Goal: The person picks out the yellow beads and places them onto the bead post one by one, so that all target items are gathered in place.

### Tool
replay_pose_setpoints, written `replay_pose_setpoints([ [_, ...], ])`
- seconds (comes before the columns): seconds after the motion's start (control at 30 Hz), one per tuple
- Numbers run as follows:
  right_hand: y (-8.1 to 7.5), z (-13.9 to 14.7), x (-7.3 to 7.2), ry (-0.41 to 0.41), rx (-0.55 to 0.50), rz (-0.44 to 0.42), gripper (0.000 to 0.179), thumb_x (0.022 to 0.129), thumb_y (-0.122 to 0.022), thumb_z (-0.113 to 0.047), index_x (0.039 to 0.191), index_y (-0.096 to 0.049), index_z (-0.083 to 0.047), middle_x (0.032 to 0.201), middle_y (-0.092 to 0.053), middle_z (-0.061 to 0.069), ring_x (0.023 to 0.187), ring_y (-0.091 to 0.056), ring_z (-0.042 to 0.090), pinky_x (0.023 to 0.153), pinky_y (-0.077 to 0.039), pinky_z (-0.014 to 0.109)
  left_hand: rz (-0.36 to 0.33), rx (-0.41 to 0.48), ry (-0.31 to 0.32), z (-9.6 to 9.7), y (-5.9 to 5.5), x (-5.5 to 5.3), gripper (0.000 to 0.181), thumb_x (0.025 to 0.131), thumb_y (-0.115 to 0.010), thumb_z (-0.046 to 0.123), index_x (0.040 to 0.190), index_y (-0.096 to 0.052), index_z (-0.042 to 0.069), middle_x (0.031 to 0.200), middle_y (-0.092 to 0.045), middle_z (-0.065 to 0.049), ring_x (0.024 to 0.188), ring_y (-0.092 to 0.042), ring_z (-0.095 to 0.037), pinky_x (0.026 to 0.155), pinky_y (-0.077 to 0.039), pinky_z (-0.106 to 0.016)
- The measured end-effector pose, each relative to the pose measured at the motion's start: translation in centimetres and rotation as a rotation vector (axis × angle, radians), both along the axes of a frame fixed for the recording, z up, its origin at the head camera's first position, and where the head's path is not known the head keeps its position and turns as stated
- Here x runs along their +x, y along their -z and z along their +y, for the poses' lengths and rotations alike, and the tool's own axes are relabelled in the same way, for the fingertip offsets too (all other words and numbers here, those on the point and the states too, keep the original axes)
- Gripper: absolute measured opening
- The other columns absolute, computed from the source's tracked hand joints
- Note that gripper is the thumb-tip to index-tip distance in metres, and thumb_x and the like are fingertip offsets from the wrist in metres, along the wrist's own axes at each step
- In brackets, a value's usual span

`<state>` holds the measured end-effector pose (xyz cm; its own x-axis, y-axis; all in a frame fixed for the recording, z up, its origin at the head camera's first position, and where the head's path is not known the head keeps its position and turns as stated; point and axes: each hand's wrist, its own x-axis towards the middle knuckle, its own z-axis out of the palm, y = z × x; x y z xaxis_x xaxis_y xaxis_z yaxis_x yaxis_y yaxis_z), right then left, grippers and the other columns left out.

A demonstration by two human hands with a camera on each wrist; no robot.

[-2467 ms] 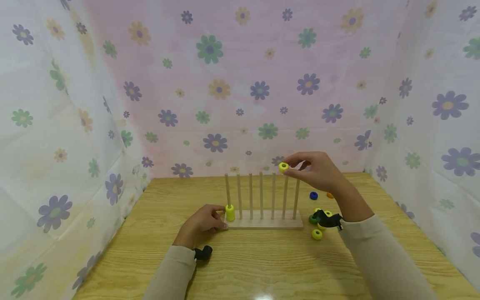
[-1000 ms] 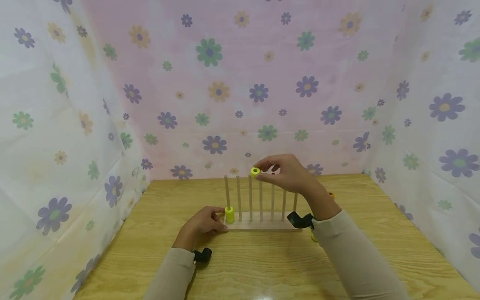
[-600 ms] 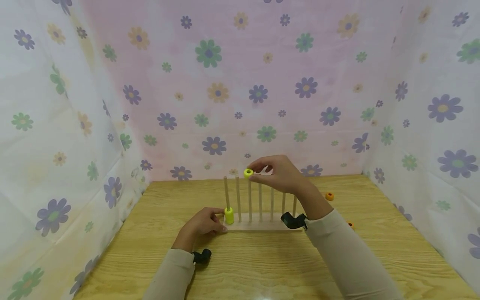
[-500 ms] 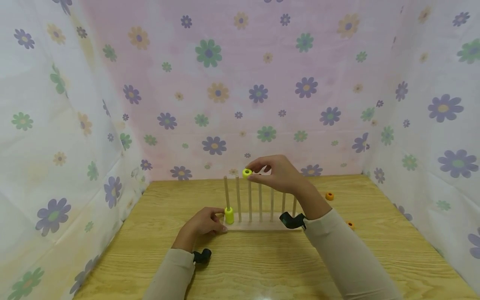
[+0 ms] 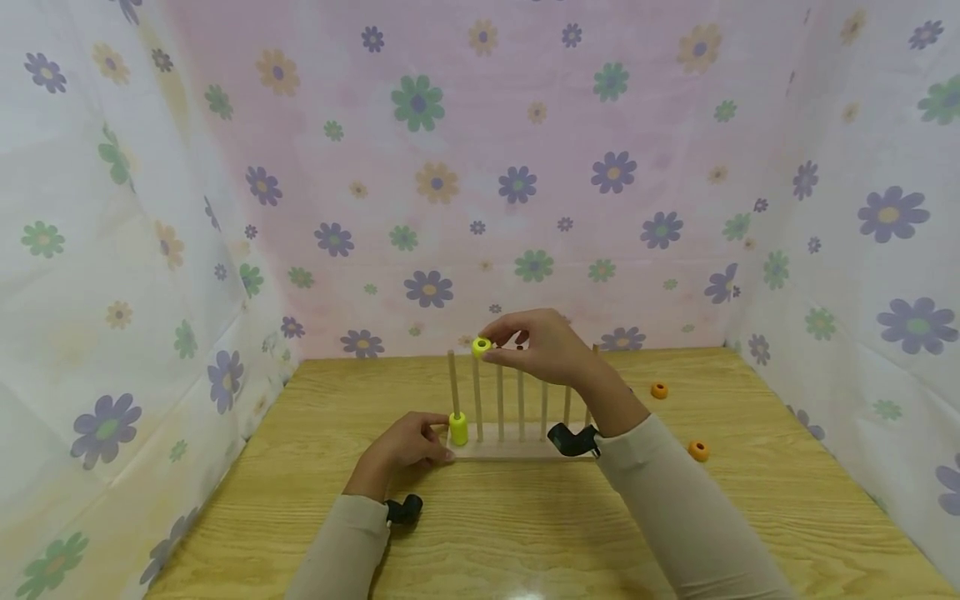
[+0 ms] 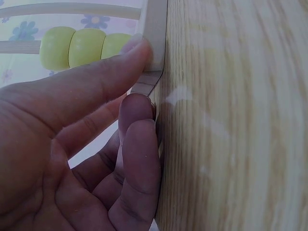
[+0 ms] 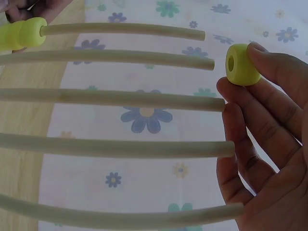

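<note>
A wooden peg stand point(image 5: 510, 433) with several upright pegs stands on the table. A stack of yellow beads point(image 5: 458, 430) sits low on its leftmost peg; 3 show in the left wrist view. My left hand point(image 5: 405, 440) holds the stand's left end, the thumb point(image 6: 137, 53) on the base beside the beads. My right hand point(image 5: 551, 346) pinches one yellow bead point(image 7: 246, 67) between thumb and fingers. That bead is just off the tip of the second peg point(image 7: 144, 57) from the left, roughly in line with it, a small gap between them.
Two orange beads point(image 5: 659, 391) lie apart on the table to the right. The right forearm point(image 5: 675, 492) covers the table area right of the stand. Flower-patterned cloth point(image 5: 480, 167) closes off the back and both sides.
My right hand has carried the yellow bead leftward along the peg tops, from the right end to the second peg. The left hand has stayed at the stand's end.
</note>
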<state>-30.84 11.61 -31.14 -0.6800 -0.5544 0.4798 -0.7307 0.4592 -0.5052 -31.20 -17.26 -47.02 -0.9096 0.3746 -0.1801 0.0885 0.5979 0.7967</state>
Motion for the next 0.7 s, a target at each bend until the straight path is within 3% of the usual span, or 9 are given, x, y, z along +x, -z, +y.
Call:
replay_pose_setpoints([
  [0.7, -0.2, -1.9, -0.1, -0.016, 0.014, -0.029, 0.021, 0.095, -0.077, -0.036, 0.115, -0.078, -0.028, 0.102, -0.074, -0.014, 0.09, -0.066, 0.005, 0.081, -0.057, 0.033, 0.005, 0.005, -0.007, 0.0, 0.3, -0.2, 0.074, 0.084, -0.089, 0.021, 0.15, -0.057, 0.01, 0.094, -0.063, -0.009, 0.076, -0.061, -0.019, 0.066, -0.058, -0.033],
])
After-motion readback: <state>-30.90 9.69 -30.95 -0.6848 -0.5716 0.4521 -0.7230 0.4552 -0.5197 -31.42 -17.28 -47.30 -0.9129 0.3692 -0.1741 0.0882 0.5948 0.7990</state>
